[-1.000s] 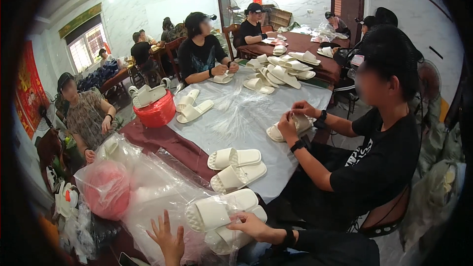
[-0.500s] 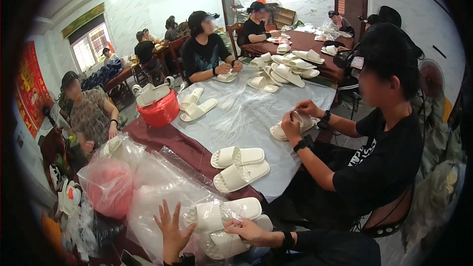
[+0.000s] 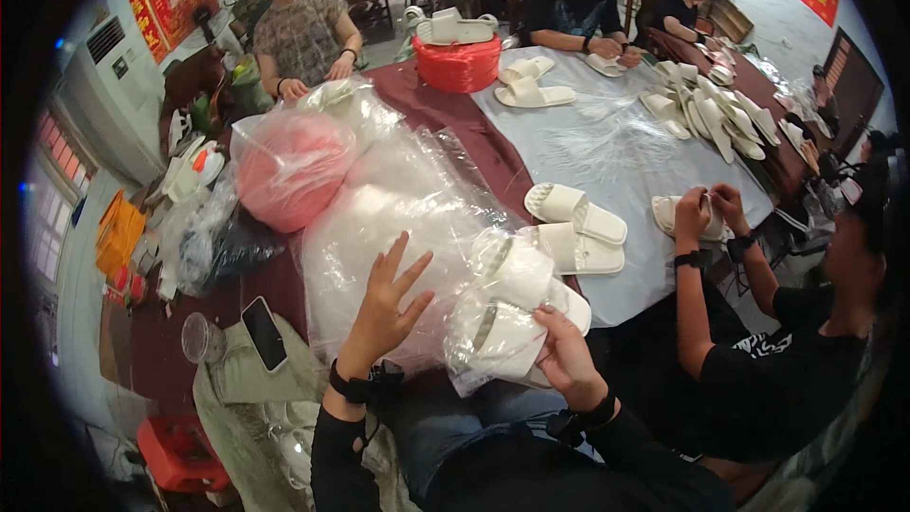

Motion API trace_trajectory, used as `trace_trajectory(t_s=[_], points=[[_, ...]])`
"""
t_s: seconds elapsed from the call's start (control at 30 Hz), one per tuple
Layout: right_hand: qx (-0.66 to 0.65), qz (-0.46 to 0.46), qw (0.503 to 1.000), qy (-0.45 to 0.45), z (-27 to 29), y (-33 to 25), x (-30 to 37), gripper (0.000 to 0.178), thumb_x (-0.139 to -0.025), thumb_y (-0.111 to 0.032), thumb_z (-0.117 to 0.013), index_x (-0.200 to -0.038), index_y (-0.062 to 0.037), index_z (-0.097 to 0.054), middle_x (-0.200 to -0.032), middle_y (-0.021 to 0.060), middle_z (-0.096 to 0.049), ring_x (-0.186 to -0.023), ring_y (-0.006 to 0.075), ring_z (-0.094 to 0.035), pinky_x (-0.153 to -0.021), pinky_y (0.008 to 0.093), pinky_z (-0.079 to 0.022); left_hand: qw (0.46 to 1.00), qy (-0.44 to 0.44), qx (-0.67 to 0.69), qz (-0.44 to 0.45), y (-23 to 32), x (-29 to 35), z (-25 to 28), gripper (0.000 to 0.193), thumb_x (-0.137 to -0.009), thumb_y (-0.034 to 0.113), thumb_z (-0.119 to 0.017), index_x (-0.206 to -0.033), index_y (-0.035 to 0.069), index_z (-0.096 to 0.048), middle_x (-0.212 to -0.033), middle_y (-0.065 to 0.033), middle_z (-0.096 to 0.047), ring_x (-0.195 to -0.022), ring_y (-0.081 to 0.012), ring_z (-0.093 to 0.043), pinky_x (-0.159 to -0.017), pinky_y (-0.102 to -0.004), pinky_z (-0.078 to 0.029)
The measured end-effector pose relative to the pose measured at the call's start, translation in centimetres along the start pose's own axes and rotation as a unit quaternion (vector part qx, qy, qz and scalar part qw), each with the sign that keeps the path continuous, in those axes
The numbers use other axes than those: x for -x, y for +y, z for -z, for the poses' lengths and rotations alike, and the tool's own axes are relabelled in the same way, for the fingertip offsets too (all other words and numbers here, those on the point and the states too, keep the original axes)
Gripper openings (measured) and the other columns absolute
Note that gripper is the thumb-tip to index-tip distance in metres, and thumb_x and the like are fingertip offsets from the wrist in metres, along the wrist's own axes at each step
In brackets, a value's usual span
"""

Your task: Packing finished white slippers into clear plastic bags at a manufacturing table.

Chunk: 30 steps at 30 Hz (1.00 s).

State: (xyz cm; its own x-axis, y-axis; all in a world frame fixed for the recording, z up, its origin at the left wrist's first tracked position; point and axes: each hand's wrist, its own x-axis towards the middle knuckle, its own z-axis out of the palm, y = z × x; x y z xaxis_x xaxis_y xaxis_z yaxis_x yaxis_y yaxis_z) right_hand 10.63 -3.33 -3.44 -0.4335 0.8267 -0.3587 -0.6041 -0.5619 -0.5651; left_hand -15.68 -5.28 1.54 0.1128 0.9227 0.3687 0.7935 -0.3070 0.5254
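Note:
My right hand point(image 3: 572, 358) grips a pair of cream slippers point(image 3: 512, 318) near one end, thumb on top. Clear plastic, seemingly a bag, covers the toe straps, while the ends near my hand stick out bare. My left hand point(image 3: 381, 308) is raised just left of the pair with fingers spread, holding nothing. Beneath and beyond it lies a heap of clear plastic bags point(image 3: 379, 218). Just past the held pair, another cream pair of slippers point(image 3: 595, 226) rests on the table, with no plastic visible on it.
A red bundle wrapped in plastic point(image 3: 294, 171) sits at left. A phone point(image 3: 263, 334) and a clear cup point(image 3: 201, 337) are nearby. Farther off stand a red roll point(image 3: 459, 62) topped with slippers and a slipper pile point(image 3: 716, 114). A co-worker's hands point(image 3: 711, 213) handle a slipper at right.
The view has swung left and downward, bringing the phone and cup fully into sight. My right hand still grips the slippers; my left stays spread beside them.

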Motion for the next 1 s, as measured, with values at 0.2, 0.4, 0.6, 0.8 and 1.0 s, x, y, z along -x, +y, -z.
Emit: trace_trajectory(t_s=[0.2,0.4,0.6,0.8,1.0], points=[[-0.064,0.033,0.997,0.001,-0.7,-0.5,0.3,0.029,-0.091,-0.007,-0.045,-0.117,0.0033,-0.047,-0.113,0.014,-0.057,-0.101,0.0216,-0.058,-0.089,0.0323,-0.048,0.994,0.098,-0.037,0.03,0.2,2.8,-0.4,0.041,-0.083,0.019,-0.062,-0.121,0.009,-0.054,-0.137,-0.0185,-0.037,-0.122,-0.0331,-0.04,-0.1,-0.0428,-0.031],[-0.04,0.038,0.998,-0.008,-1.1,0.4,0.1,0.029,-0.09,-0.01,-0.045,-0.118,-0.0006,-0.048,-0.114,0.0109,-0.058,-0.103,0.0206,-0.058,-0.089,0.0345,-0.048,0.745,0.314,0.472,0.352,2.0,7.8,-9.8,0.059,-0.086,0.018,-0.061,-0.135,0.007,-0.03,-0.125,-0.0119,-0.045,-0.113,-0.0232,-0.046,-0.093,-0.0365,-0.038],[-0.003,0.03,0.999,0.011,-0.4,1.0,-0.4,0.032,-0.09,-0.011,-0.045,-0.121,-0.0006,-0.046,-0.116,0.0109,-0.056,-0.103,0.022,-0.058,-0.089,0.0348,-0.048,0.494,0.289,0.768,0.286,4.1,5.0,-8.1,0.073,-0.086,0.002,-0.057,-0.141,0.012,-0.009,-0.124,-0.0182,-0.044,-0.108,-0.0213,-0.05,-0.084,-0.0281,-0.046],[-0.037,0.0,0.999,0.005,-1.9,-0.2,0.2,0.028,-0.088,-0.011,-0.049,-0.115,-0.0015,-0.049,-0.111,0.011,-0.058,-0.1,0.0219,-0.058,-0.088,0.0356,-0.047,0.619,0.332,0.643,0.304,5.1,4.1,-6.7,0.074,-0.084,-0.008,-0.051,-0.141,0.018,-0.011,-0.117,-0.0202,-0.051,-0.089,-0.0156,-0.059,-0.071,-0.0236,-0.052],[-0.021,-0.004,0.999,0.034,-1.1,-1.3,0.4,0.032,-0.088,-0.013,-0.05,-0.118,-0.0017,-0.049,-0.11,0.0095,-0.059,-0.099,0.0206,-0.059,-0.088,0.0353,-0.047,0.72,0.343,0.514,0.316,4.1,3.7,-5.5,0.072,-0.086,-0.004,-0.054,-0.141,0.017,-0.013,-0.088,-0.0121,-0.064,-0.062,-0.0087,-0.055,-0.058,-0.0197,-0.045]])
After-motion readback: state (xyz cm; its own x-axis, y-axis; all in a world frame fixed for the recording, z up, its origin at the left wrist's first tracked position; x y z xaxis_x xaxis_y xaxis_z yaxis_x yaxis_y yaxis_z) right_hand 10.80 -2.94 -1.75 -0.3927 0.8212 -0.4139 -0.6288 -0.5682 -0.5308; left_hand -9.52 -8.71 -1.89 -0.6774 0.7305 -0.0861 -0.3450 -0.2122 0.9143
